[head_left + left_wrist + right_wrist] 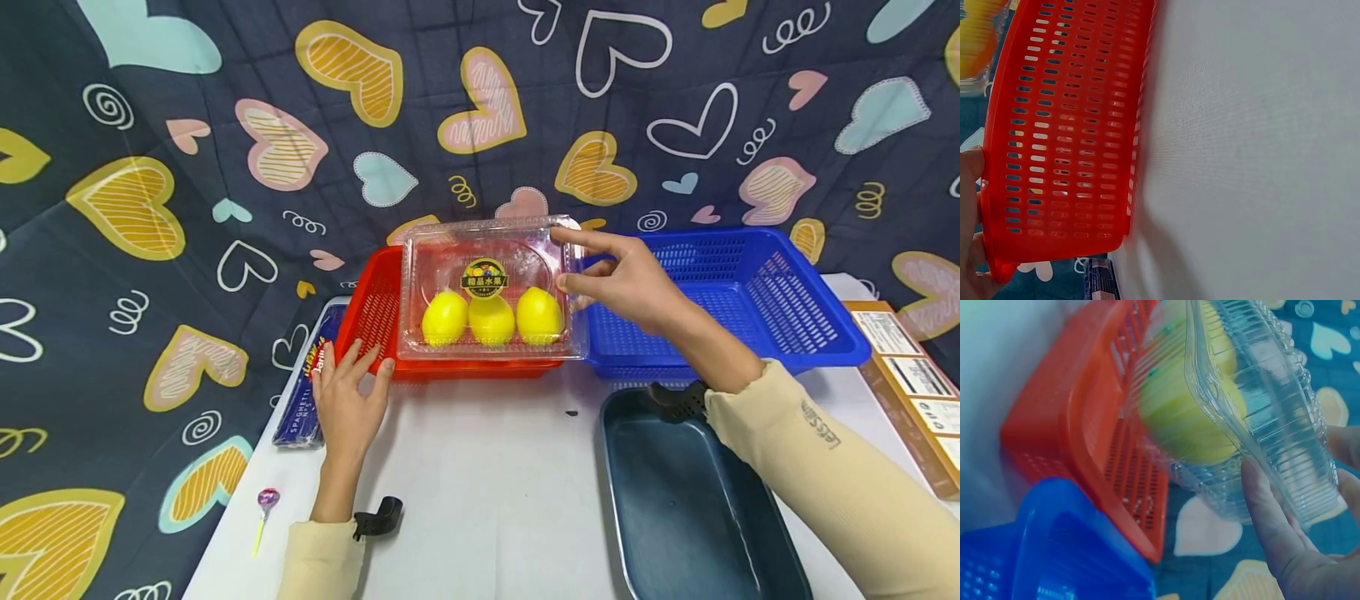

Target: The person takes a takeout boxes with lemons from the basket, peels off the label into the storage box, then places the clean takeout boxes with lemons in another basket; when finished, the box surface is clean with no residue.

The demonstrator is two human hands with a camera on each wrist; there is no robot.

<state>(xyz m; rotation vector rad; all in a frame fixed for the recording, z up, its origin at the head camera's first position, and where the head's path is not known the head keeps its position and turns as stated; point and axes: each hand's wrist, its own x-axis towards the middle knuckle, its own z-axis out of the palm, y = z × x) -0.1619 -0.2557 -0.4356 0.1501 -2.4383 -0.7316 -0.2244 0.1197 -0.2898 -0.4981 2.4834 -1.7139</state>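
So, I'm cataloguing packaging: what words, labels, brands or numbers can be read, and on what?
"精品水果": label on the clear container; smaller print unreadable.
"SPAGHETTI N°5": blue pack.
"Barilla", probably: same pack; yellow lettering unclear.
"Let's…": right sleeve; rest unclear.
Cardboard box labels: too small to read.

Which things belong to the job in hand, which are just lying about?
In the job, judging by the hands:
clear box, held by right hand
yellow fruits inside it
red basket, touched by left hand

Seemingly lying about:
blue basket
dark tray
spaghetti pack
lollipop
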